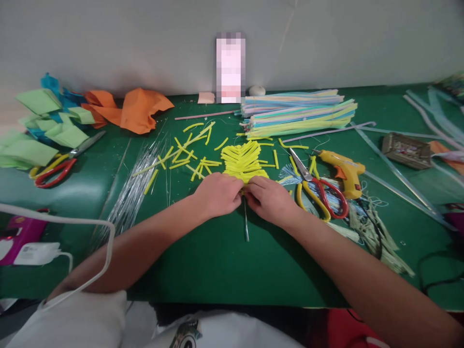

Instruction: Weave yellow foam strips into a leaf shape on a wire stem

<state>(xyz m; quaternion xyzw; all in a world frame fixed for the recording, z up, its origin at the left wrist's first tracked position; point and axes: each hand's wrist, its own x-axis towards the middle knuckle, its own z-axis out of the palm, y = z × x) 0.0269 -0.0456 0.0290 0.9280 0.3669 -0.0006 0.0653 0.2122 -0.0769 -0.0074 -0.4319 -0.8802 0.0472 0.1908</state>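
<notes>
A leaf shape of yellow pipe cleaners (242, 158) lies in the middle of the green table, its strips slanting out from a centre line. At its near end my left hand (222, 193) has its fingers closed on it. Close beside, my right hand (270, 200) pinches the same end, fingertips almost meeting the left ones. A thin clear stem (246, 224) sticks out toward me from under the fingers. What exactly the fingertips grip is partly hidden. Short cut yellow pieces (184, 152) lie scattered to the left and around the leaf.
Scissors (319, 191) and a yellow glue gun (346, 171) lie right. Pipe cleaner bundles (300, 118) and an upright phone (231, 67) stand behind. Clear wires (128, 186), more scissors (65, 166), orange paper (141, 111) and a white cable (110, 251) are left. A small brown box (406, 151) sits far right.
</notes>
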